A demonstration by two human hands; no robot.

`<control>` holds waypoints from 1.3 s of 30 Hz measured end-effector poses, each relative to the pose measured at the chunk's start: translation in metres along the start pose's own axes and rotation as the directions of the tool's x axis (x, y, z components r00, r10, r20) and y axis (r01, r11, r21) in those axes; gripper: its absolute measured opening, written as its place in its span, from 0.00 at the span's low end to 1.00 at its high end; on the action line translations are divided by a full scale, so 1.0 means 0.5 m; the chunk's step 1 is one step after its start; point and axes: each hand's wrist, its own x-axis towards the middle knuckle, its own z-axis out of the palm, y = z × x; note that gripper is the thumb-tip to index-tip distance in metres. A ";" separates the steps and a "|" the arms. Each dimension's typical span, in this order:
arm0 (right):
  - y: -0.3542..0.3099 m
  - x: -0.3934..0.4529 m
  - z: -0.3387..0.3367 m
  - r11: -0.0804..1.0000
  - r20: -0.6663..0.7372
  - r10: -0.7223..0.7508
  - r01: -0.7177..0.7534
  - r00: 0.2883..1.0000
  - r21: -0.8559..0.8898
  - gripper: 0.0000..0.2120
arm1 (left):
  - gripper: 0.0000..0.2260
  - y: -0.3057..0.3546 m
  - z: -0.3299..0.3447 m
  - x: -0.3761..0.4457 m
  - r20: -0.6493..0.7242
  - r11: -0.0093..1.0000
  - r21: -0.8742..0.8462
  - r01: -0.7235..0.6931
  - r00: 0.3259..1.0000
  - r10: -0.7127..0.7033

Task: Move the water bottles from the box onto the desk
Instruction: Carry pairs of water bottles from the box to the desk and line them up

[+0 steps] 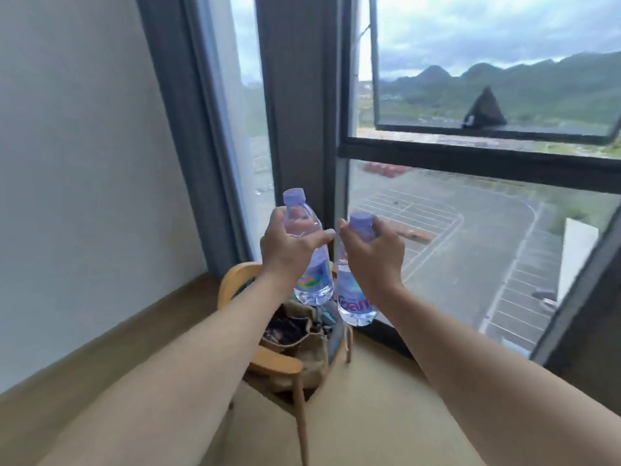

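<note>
The left hand [289, 245] grips one water bottle [311, 260] around its upper body, cap up, tilted slightly. Just to the right of it, the right hand [371, 250] holds a second water bottle [353, 297] by the neck under its purple cap. Both bottles hang in the air above a wooden chair [279, 358], which carries a woven bag [302, 344]. Behind the chair stands a large window [470, 156].

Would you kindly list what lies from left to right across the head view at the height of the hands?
White wall → grey curtain → left hand with left bottle → right bottle in right hand → window.
</note>
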 end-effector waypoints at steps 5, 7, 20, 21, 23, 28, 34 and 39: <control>-0.144 -0.125 0.278 0.993 0.189 0.007 -0.030 0.982 0.116 0.16 | 0.24 -0.010 -0.359 0.046 -0.199 0.993 0.115 -0.004 0.980 0.027; -0.203 -0.181 0.380 0.985 0.270 -0.008 -0.039 0.963 0.169 0.16 | 0.24 -0.011 -0.501 0.051 -0.297 0.989 0.148 0.025 0.955 0.020; -0.539 -0.560 0.887 0.911 0.690 -0.167 -0.157 0.704 0.380 0.12 | 0.23 -0.002 -1.192 -0.057 -0.729 0.971 0.141 0.194 0.683 -0.031; -0.560 -0.589 0.923 0.902 0.714 -0.191 -0.167 0.674 0.399 0.13 | 0.23 -0.006 -1.236 -0.067 -0.758 0.970 0.135 0.200 0.652 -0.029; -0.602 -0.655 1.001 0.881 0.759 -0.242 -0.191 0.605 0.433 0.13 | 0.24 -0.014 -1.327 -0.083 -0.810 0.969 0.135 0.207 0.586 -0.012; -0.697 -0.790 1.195 0.830 0.823 -0.348 -0.261 0.449 0.493 0.14 | 0.22 -0.034 -1.542 -0.087 -0.893 0.959 0.147 0.241 0.449 0.024; -0.812 -0.889 1.433 0.820 0.863 -0.435 -0.284 0.256 0.497 0.11 | 0.23 -0.047 -1.778 -0.039 -0.947 0.937 0.149 0.316 0.319 0.044; -0.907 -1.000 1.590 0.803 0.859 -0.483 -0.304 0.170 0.512 0.12 | 0.22 -0.057 -1.974 -0.036 -0.973 0.923 0.149 0.353 0.219 0.074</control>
